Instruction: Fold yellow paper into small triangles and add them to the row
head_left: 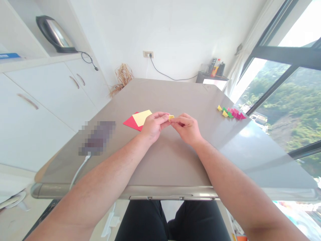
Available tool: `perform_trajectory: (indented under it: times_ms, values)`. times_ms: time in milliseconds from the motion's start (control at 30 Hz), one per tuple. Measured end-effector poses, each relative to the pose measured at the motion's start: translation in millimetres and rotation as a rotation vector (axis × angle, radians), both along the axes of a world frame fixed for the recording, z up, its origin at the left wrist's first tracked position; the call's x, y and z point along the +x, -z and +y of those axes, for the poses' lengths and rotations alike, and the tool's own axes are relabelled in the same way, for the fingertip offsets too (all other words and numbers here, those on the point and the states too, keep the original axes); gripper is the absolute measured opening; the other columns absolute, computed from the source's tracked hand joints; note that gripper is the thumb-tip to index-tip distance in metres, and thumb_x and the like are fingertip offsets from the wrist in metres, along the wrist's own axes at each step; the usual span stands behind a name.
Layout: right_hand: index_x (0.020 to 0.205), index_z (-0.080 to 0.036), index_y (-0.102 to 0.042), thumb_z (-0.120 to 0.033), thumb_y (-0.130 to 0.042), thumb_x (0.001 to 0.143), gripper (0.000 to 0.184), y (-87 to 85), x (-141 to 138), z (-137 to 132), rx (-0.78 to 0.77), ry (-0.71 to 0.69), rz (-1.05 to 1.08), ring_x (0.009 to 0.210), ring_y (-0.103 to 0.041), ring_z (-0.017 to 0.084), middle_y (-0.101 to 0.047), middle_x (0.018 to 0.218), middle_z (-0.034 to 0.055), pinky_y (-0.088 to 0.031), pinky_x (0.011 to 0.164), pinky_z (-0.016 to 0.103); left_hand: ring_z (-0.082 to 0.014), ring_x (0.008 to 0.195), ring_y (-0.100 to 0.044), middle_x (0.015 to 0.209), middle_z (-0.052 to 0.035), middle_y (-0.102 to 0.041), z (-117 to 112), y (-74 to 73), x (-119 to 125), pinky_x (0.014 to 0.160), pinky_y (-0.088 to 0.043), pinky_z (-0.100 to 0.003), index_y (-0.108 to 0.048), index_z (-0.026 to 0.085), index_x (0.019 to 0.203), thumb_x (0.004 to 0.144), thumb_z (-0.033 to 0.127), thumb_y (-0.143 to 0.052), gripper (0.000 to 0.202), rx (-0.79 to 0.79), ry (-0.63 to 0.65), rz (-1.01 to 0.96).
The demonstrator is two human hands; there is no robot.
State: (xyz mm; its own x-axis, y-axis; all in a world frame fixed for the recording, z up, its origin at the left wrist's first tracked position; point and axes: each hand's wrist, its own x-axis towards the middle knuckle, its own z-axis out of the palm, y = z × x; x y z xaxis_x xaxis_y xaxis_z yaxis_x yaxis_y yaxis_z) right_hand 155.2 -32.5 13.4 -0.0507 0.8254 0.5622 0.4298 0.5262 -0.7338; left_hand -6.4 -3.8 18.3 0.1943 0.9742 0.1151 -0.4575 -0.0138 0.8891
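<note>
Both hands meet above the middle of the grey table, pinching a small folded piece of yellow paper (171,117). My left hand (154,126) grips it from the left with thumb and fingers closed. From the right, my right hand (187,128) pinches its lower edge with the fingers curled in. Part of the paper is hidden behind the fingertips. Beside my left hand lie a flat yellow sheet (140,117) and, partly under it, red paper (131,123). Several small folded paper pieces (235,113) in yellow, green and pink sit together at the right.
On the left of the table (165,164), a blurred-out device (97,138) has a white cable (79,171) running over the front edge. A small black cabinet with bottles (216,68) stands beyond the far right corner. Windows border the right side; white cupboards line the left.
</note>
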Motion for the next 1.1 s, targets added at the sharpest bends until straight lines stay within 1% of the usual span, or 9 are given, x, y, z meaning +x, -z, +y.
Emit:
perform_trajectory:
  times_ms: [100, 367, 600, 667, 733, 833, 900, 1000, 1100]
  values:
    - [0.089, -0.029, -0.080, -0.028, -0.065, 0.087, 0.016, 0.3, 0, 0, 0.000, 0.001, -0.040, 0.069, -0.054, 0.014, -0.057, 0.080, 0.0010, -0.047, 0.069, 0.032, -0.0174, 0.087, -0.070, 0.085, -0.0045, -0.073, 0, 0.0, -2, 0.098, -0.054, -0.042, -0.074, 0.015, 0.080, 0.067, 0.021, -0.084, 0.017, -0.012, 0.038, 0.013]
    - [0.086, -0.027, -0.079, -0.025, -0.062, 0.087, 0.017, 0.1, -1, -1, 0.018, 0.036, -0.087, 0.068, -0.053, 0.013, -0.059, 0.082, 0.0019, -0.045, 0.067, 0.030, -0.0171, 0.088, -0.070, 0.086, -0.0039, -0.073, 1, 3.5, -2, 0.097, -0.052, -0.041, -0.073, 0.016, 0.080, 0.066, 0.019, -0.085, 0.019, -0.004, 0.044, 0.030]
    - [0.081, -0.025, -0.075, -0.021, -0.060, 0.085, 0.016, -2.3, -1, -2, 0.034, 0.003, -0.120, 0.064, -0.051, 0.011, -0.059, 0.082, 0.0007, -0.044, 0.064, 0.029, -0.0164, 0.085, -0.069, 0.084, -0.0032, -0.072, 3, 5.1, -3, 0.096, -0.053, -0.040, -0.073, 0.016, 0.080, 0.063, 0.019, -0.087, 0.022, -0.026, 0.052, 0.041]
    - [0.082, -0.025, -0.072, -0.024, -0.062, 0.084, 0.010, -4.3, -2, -4, -0.008, 0.009, -0.082, 0.062, -0.051, 0.011, -0.059, 0.079, -0.0002, -0.044, 0.064, 0.029, -0.0162, 0.085, -0.069, 0.084, -0.0025, -0.072, 3, 3.7, -3, 0.095, -0.053, -0.040, -0.072, 0.016, 0.081, 0.062, 0.019, -0.088, 0.024, -0.020, 0.038, 0.029]
    - [0.086, -0.025, -0.067, -0.031, -0.065, 0.083, 0.007, -6.5, -4, -6, -0.122, 0.015, 0.022, 0.059, -0.051, 0.012, -0.058, 0.071, -0.0022, -0.044, 0.060, 0.029, -0.0161, 0.085, -0.069, 0.085, -0.0019, -0.072, 3, 2.5, -3, 0.093, -0.053, -0.039, -0.072, 0.017, 0.081, 0.061, 0.019, -0.088, 0.026, 0.009, -0.008, 0.044]
    - [0.093, -0.025, -0.062, -0.040, -0.070, 0.081, 0.021, -9.5, -4, -6, -0.289, 0.003, 0.231, 0.059, -0.057, 0.013, -0.063, 0.073, -0.0027, -0.046, 0.055, 0.028, -0.0172, 0.084, -0.070, 0.084, -0.0020, -0.073, 0, 2.1, -1, 0.088, -0.055, -0.038, -0.071, 0.019, 0.086, 0.061, 0.022, -0.089, 0.031, 0.104, -0.095, 0.144]
    - [0.095, -0.023, -0.064, -0.043, -0.073, 0.078, 0.027, -11.5, -4, -4, -0.334, -0.001, 0.287, 0.062, -0.061, 0.014, -0.067, 0.080, -0.0006, -0.048, 0.057, 0.029, -0.0194, 0.084, -0.071, 0.085, -0.0034, -0.074, -4, 2.3, 0, 0.085, -0.056, -0.039, -0.071, 0.019, 0.091, 0.064, 0.026, -0.089, 0.034, 0.182, -0.107, 0.226]
    - [0.086, -0.022, -0.068, -0.045, -0.076, 0.075, 0.027, -14.9, -3, -4, -0.358, 0.018, 0.261, 0.060, -0.060, 0.014, -0.066, 0.070, -0.0005, -0.048, 0.057, 0.029, -0.0225, 0.087, -0.073, 0.090, -0.0056, -0.076, -8, 2.6, 2, 0.085, -0.057, -0.041, -0.070, 0.020, 0.097, 0.067, 0.031, -0.088, 0.038, 0.263, -0.105, 0.321]
    - [0.077, -0.021, -0.068, -0.043, -0.077, 0.073, 0.024, -17.4, -3, -5, -0.359, 0.024, 0.282, 0.059, -0.059, 0.014, -0.063, 0.062, -0.0011, -0.048, 0.056, 0.028, -0.0241, 0.091, -0.073, 0.095, -0.0066, -0.076, -8, 3.5, 2, 0.089, -0.057, -0.042, -0.069, 0.020, 0.102, 0.067, 0.031, -0.088, 0.042, 0.275, -0.123, 0.356]
